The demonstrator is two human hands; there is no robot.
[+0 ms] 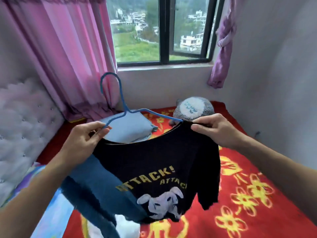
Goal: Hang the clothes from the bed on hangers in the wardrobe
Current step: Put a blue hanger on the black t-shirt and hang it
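Observation:
A black T-shirt (159, 162) with yellow "ATTACK!" lettering and a pale animal print hangs in the air over the bed. A blue wire hanger (122, 102) sticks up out of its neck opening, hook pointing up and left. My left hand (85, 138) grips the shirt's left shoulder together with the hanger's left arm. My right hand (216, 129) pinches the shirt's right shoulder, where the hanger's right arm goes under the cloth. Beneath the shirt, blue jeans (96, 191) and a white garment (127, 227) lie on the bed. No wardrobe is in view.
The bed has a red cover with yellow flowers (253, 194). A light blue pillow (130, 126) and a grey plush toy (193, 109) lie near the window wall. A padded headboard (22, 127) stands at left, with pink curtains (68, 57) behind it.

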